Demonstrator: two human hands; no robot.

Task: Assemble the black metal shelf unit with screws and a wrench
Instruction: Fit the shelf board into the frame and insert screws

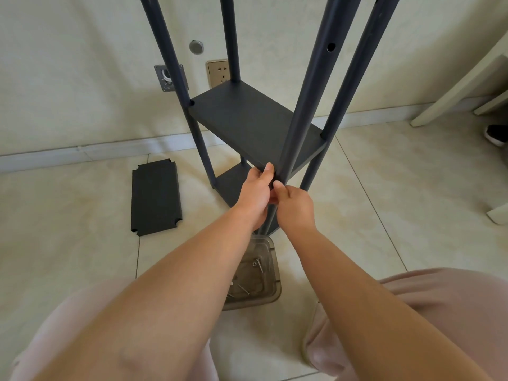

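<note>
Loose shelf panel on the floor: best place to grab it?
The loose shelf panel lies flat on the tiles, left of the shelf unit. Probably come from above at a long edge midway, clear of the notched corners, tip it up, then pinch across its thin thickness.

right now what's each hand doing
Left hand: grips the shelf panel at its near corner.
Right hand: fingers pinched at the near post; what they hold is hidden.

Soft daylight, wide-angle edge distortion
</note>
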